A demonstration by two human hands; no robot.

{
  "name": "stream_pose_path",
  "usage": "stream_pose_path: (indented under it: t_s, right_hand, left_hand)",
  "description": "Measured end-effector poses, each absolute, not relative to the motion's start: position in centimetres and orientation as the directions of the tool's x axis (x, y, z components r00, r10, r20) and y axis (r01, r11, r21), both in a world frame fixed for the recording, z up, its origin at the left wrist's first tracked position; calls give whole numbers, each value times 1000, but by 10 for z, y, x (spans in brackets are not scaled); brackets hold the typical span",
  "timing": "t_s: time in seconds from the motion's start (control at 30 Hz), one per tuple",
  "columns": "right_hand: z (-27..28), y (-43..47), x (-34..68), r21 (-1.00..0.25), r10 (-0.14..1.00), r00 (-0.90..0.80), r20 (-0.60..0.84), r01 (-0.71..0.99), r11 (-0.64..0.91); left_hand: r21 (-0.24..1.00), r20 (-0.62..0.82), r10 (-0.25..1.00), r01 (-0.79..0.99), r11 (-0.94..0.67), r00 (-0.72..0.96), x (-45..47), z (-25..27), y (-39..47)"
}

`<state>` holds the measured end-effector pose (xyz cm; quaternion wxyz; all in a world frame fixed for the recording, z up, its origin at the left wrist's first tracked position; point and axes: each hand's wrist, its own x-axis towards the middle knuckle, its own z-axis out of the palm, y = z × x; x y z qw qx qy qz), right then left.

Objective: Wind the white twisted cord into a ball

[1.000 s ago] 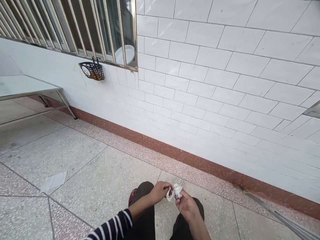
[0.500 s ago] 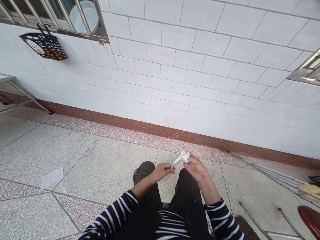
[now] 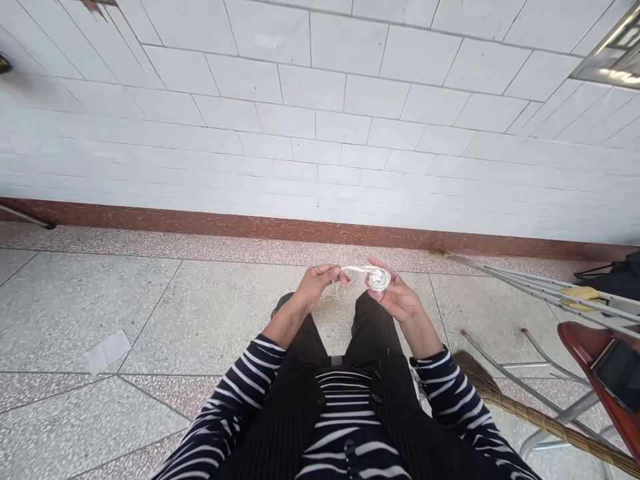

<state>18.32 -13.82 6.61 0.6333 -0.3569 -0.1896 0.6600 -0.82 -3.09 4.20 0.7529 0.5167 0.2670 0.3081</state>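
A small round white coil (image 3: 380, 279), like wound cord or braid, faces up in front of my knees. My right hand (image 3: 404, 304) grips it from the right and beneath, fingers curled round its edge. From the coil a white strip (image 3: 356, 269) runs left to my left hand (image 3: 314, 287), which pinches its end between thumb and fingers. Thin pale strands (image 3: 330, 295) hang in loops below my left fingertips. The exact material is too small to tell.
A dark phone (image 3: 620, 372) lies on a reddish-brown stool seat (image 3: 575, 337) at right. Near it are a straw broom (image 3: 540, 419) and metal crutch-like poles (image 3: 520, 280) with a yellow part. White paper (image 3: 109, 351) lies on the floor at left; a tiled wall (image 3: 345, 137) stands ahead.
The view has shifted right and down, bringing in the phone and broom. My right hand has turned the coil so its round face shows. The strip now runs nearly level between both hands.
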Motion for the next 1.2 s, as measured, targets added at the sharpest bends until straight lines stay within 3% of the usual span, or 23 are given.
stream_pose_path:
  t_s: [0.07,0.2,0.37,0.53,0.67,0.77,0.97,1.1,1.2]
  right_hand:
    - [69,-140,181,-725,976,38,-214,-676,-132]
    - [74,-143,179,-804,979,65,-192,-583,-118]
    - [77,-143,180,-931,983,113,-145,-353,-97]
    - [74,-147,179,-854,973,71,-221,-496,-158]
    - [71,-153,173,-809,973,27,-227,-562,-173]
    - [70,-152,170,-842,978,11,-208,-512,-173]
    - [57,-141,181,-960,934,293,-202,-250,-129]
    - [37,-137,185,-984,899,436,-45,137,-116]
    - [20,-135,183,-950,864,503,-17,262,-171]
  left_hand:
    - [955,-78,767,-173,240,637,-8,37,-25]
    - [996,-79,751,23,85,656,-11,28,-27]
    - [984,-93,588,-18,179,804,-7,30,-43]
    - [986,-74,585,-27,162,807,-3,37,-46]
    - [994,-53,682,101,-30,729,-3,32,-45]
    - [966,-54,731,222,-135,680,-2,23,-46]
    - [963,-27,794,228,-141,607,-6,11,-57]
    - [986,-166,631,136,96,758,-11,9,-76]
    - [968,-220,558,110,224,800,-16,12,-86]
